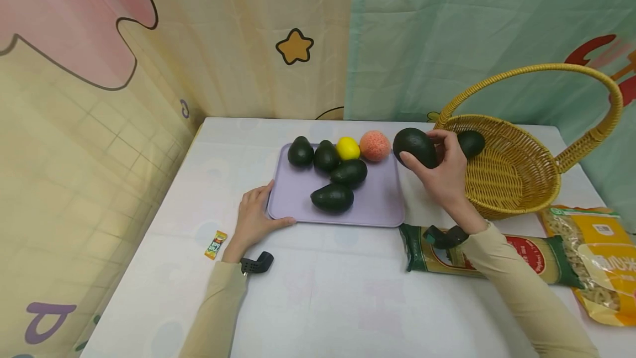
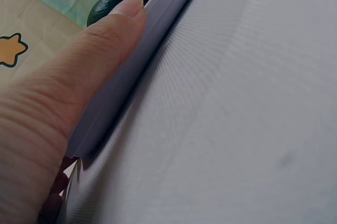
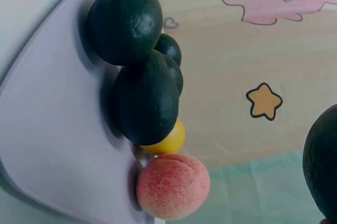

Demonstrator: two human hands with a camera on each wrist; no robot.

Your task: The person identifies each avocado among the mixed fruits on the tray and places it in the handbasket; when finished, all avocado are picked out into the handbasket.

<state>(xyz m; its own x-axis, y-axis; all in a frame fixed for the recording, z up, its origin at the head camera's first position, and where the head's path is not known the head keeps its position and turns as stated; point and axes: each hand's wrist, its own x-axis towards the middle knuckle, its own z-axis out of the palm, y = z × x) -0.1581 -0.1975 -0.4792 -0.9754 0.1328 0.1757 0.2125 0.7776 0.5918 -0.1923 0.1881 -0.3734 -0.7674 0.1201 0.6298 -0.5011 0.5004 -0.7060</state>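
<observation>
My right hand (image 1: 447, 173) grips a dark green avocado (image 1: 414, 147) between thumb and fingers, above the gap between tray and basket. Part of that avocado (image 3: 324, 163) shows at the edge of the right wrist view. My left hand (image 1: 252, 220) spans the near left corner of a lilac tray (image 1: 380, 203). Its thumb lies straight along the front rim and its fingers rest at the left side, partly hidden in the left wrist view. On the tray are several avocados (image 1: 332, 198), a yellow lemon (image 1: 348, 148) and a pink peach (image 1: 375, 146).
A yellow wicker basket (image 1: 554, 181) with a tall handle stands at the right, another avocado (image 1: 471, 143) inside. Before it lie a spaghetti pack (image 1: 529, 256), partly under the right forearm, and an orange pasta bag (image 1: 608, 269). A small wrapped candy (image 1: 216, 245) lies left.
</observation>
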